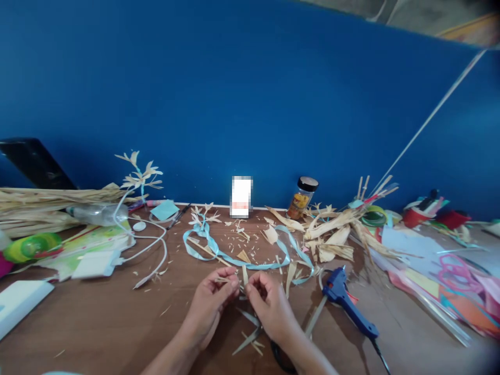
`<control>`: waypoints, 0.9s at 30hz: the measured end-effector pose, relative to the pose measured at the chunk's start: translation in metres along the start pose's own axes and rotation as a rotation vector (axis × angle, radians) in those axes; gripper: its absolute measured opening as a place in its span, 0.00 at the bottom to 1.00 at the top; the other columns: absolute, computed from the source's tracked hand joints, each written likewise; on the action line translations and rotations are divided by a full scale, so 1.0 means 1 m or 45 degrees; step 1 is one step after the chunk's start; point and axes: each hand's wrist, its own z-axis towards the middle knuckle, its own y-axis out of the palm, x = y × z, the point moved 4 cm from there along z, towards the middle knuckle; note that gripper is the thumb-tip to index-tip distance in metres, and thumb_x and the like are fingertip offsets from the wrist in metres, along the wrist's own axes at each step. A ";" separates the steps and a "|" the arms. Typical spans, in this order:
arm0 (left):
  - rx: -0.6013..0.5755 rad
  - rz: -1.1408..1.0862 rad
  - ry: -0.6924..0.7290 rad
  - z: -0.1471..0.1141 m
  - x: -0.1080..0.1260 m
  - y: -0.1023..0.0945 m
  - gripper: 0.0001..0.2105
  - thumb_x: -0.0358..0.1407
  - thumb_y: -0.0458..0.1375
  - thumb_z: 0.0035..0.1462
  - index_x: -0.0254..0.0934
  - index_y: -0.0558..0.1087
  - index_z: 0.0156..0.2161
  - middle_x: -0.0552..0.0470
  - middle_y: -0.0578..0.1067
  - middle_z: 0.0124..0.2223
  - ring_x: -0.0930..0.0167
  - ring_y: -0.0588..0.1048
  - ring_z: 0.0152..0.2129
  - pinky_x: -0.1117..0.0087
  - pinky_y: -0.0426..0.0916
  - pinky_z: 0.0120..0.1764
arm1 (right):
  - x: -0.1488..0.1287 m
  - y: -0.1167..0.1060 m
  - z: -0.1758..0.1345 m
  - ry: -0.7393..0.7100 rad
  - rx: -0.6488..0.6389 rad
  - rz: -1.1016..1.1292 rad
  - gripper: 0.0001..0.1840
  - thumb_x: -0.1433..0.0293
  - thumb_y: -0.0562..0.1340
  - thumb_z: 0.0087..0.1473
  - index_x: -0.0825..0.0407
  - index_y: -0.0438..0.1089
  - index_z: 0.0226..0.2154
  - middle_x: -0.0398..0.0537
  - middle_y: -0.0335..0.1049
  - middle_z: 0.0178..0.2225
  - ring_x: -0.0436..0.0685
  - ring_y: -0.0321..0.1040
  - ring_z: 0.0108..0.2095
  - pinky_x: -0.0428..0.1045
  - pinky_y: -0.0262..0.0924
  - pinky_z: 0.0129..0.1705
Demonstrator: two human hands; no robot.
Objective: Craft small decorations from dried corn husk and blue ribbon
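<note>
My left hand [211, 307] pinches thin dried-husk strips [222, 280] between thumb and fingers. Close beside it, the fingers of my right hand [269, 304] are closed on a pale husk strip [245, 275] that stands up between the two hands. The lower part of that strip is hidden by the fingers. Open scissors [248, 341] lie on the table below, partly under my right hand and wrist. Beyond my fingertips a light blue ribbon [253, 264] curves across the table among husk scraps [244, 255]. A blue glue gun [349, 304] lies to the right.
Against the blue wall stand a lit phone [240, 198], a black-lidded jar [302, 198] and a husk flower [142, 174]. Husk bundles [332, 234] lie at right, pink scissors [455, 271] farther out. At left are a white cable [162, 255], a white adapter [96, 264] and a plastic bottle [97, 213].
</note>
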 end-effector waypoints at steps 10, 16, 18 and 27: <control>-0.172 0.441 0.065 -0.007 0.012 0.010 0.10 0.39 0.62 0.45 0.32 0.74 0.26 0.57 0.65 0.19 0.78 0.60 0.17 0.77 0.56 0.23 | -0.023 0.001 -0.003 -0.065 -0.129 -0.138 0.08 0.69 0.53 0.53 0.53 0.64 0.26 0.43 0.69 0.23 0.49 0.63 0.23 0.42 0.54 0.25; -0.215 0.598 0.157 -0.008 0.021 0.016 0.15 0.42 0.57 0.49 0.33 0.68 0.19 0.56 0.64 0.20 0.76 0.61 0.19 0.77 0.57 0.24 | -0.029 -0.007 -0.008 -0.088 -0.176 -0.343 0.07 0.71 0.54 0.52 0.52 0.66 0.28 0.43 0.70 0.25 0.50 0.66 0.26 0.43 0.54 0.28; -0.194 0.647 0.134 -0.010 0.025 0.015 0.15 0.43 0.55 0.50 0.33 0.68 0.21 0.56 0.64 0.21 0.75 0.61 0.20 0.76 0.58 0.24 | -0.034 -0.020 -0.002 -0.108 -0.228 -0.445 0.05 0.71 0.55 0.51 0.51 0.66 0.29 0.42 0.70 0.25 0.50 0.66 0.27 0.43 0.54 0.29; -0.119 1.186 0.174 -0.020 0.043 -0.002 0.12 0.44 0.54 0.48 0.37 0.72 0.25 0.55 0.70 0.23 0.69 0.66 0.24 0.75 0.58 0.28 | -0.029 -0.078 0.088 0.059 0.097 -1.079 0.08 0.69 0.55 0.53 0.52 0.69 0.31 0.52 0.70 0.34 0.56 0.67 0.35 0.47 0.54 0.34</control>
